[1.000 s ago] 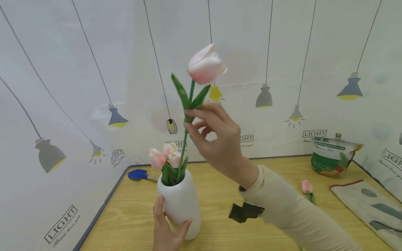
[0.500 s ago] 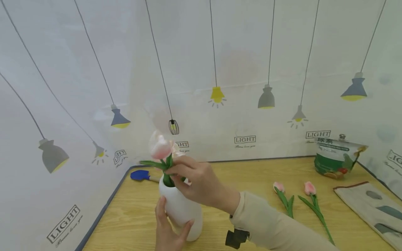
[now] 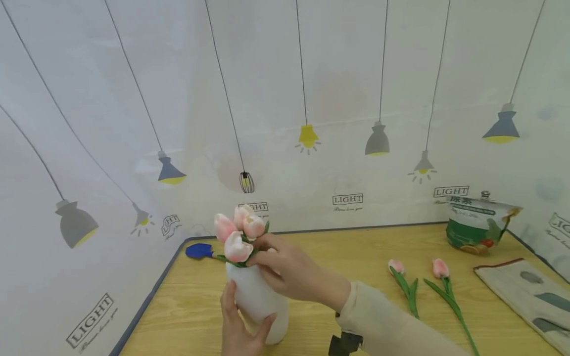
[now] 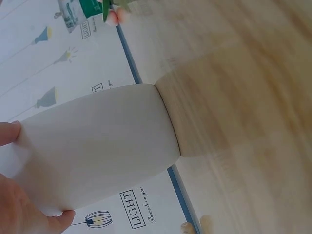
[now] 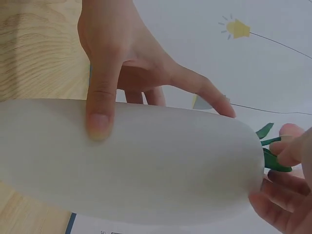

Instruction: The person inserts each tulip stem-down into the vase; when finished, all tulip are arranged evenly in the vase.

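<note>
A white vase [image 3: 260, 291] stands on the wooden table with several pink-and-white tulips in its mouth. My left hand [image 3: 240, 331] grips the vase's near side; in the right wrist view its thumb [image 5: 100, 117] lies along the wall and the index finger reaches toward the rim. At the mouth, my right hand [image 3: 300, 274] pinches the front tulip [image 3: 238, 247] just under its bloom. Green leaves [image 5: 278, 161] show between the right fingers and the rim in the right wrist view. The lower stems are hidden inside the vase.
A blue toy shovel [image 3: 199, 250] lies behind the vase to the left. Two tulips, one left [image 3: 403, 284] and one right [image 3: 445, 289], lie on the table's right side. Farther right are a green-and-white bag [image 3: 472, 227] and a beige printed cloth [image 3: 530, 296].
My right hand has brought the raised tulip down into the vase, so its bloom now sits low among the others. The left hand has kept its hold on the vase.
</note>
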`<state>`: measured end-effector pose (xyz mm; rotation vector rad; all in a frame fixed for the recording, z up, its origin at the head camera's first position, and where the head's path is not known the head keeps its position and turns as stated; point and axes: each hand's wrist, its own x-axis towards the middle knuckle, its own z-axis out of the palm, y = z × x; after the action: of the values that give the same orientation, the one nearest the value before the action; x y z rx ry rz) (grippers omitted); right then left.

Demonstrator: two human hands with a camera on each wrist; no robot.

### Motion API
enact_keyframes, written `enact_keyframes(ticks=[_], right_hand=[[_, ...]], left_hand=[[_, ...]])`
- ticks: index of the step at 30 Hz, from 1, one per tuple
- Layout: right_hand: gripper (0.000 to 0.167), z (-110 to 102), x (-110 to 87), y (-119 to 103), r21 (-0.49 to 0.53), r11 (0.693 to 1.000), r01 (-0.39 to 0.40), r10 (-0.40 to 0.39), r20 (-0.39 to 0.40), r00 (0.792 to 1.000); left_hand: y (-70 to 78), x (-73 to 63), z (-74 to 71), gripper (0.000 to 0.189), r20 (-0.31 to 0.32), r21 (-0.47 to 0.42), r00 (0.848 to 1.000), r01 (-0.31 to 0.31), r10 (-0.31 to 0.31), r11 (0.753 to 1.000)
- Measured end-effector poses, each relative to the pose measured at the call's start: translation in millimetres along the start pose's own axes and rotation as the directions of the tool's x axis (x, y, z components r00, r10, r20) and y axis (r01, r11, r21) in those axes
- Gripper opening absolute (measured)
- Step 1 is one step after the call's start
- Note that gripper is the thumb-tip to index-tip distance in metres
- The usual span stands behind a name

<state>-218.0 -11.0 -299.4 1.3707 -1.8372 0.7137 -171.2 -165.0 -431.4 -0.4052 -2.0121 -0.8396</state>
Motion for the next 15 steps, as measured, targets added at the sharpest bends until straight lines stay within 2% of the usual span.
enact_keyframes(ticks=[5,9,12,14,15], right_hand=[[0.018,-23.9,-20.2,1.6,0.098,0.993,-0.066,0.074,-0.076,0.994],[0.022,-50.7,-51.8,10.6,0.09,0.981,-0.169,0.175,-0.057,0.983],[0.024,-70.7,-82.9,22.6,0.015,0.96,-0.279,0.28,-0.024,0.96],[0.024,-81.6,-104.9,33.5,-0.042,0.933,-0.356,0.356,-0.012,0.934],[0.023,-87.0,-116.3,38.7,-0.079,0.91,-0.407,0.409,0.006,0.913]], left_hand=[[2.3,0.4,0.3,0.109,0.0,0.018,1.0,0.031,-0.031,0.999],[2.5,0.3,0.5,0.111,-0.008,0.019,0.999,0.038,-0.037,0.999],[0.8,-0.4,1.3,0.105,-0.019,-0.014,0.999,0.032,-0.032,0.999],[-0.7,-0.9,2.0,0.098,-0.023,-0.025,0.999,0.025,-0.025,0.999],[-1.3,-1.1,2.4,0.096,-0.025,-0.031,0.999,0.025,-0.026,0.999]])
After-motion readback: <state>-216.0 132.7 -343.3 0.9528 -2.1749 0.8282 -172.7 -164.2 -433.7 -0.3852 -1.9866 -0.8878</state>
